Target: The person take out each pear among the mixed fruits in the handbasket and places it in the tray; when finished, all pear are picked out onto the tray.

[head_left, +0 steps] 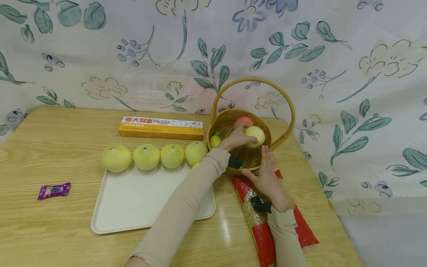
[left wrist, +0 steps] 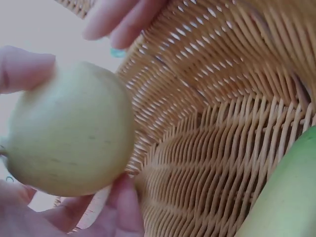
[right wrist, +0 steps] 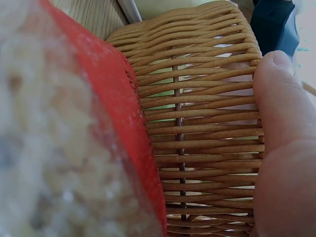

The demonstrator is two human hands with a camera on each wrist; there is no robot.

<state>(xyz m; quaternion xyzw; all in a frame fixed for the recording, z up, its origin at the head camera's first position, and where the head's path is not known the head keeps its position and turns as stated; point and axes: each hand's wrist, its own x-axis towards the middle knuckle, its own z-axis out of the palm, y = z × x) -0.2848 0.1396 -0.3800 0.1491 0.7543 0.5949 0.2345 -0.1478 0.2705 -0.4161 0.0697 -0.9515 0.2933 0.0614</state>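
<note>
My left hand point(head_left: 236, 139) is inside a wicker basket point(head_left: 224, 124) and holds a pale yellow-green round fruit point(head_left: 255, 136) between thumb and fingers. A short stem shows on this fruit point(left wrist: 71, 131) in the left wrist view. A red round fruit point(head_left: 244, 121) lies behind it in the basket, and a green-yellow fruit point(head_left: 215, 141) sits at the left wall. At the basket's near right rim is my right hand point(head_left: 269, 182), fingers straight; the thumb point(right wrist: 281, 103) touches the rim in the right wrist view.
Several yellow-green round fruits point(head_left: 146, 157) line the far edge of a white tray point(head_left: 133, 204). Behind stands a pasta box point(head_left: 161, 128). A purple wrapped snack point(head_left: 54, 190) lies at left. Under my right arm is a red and clear bag point(head_left: 263, 237), against the basket.
</note>
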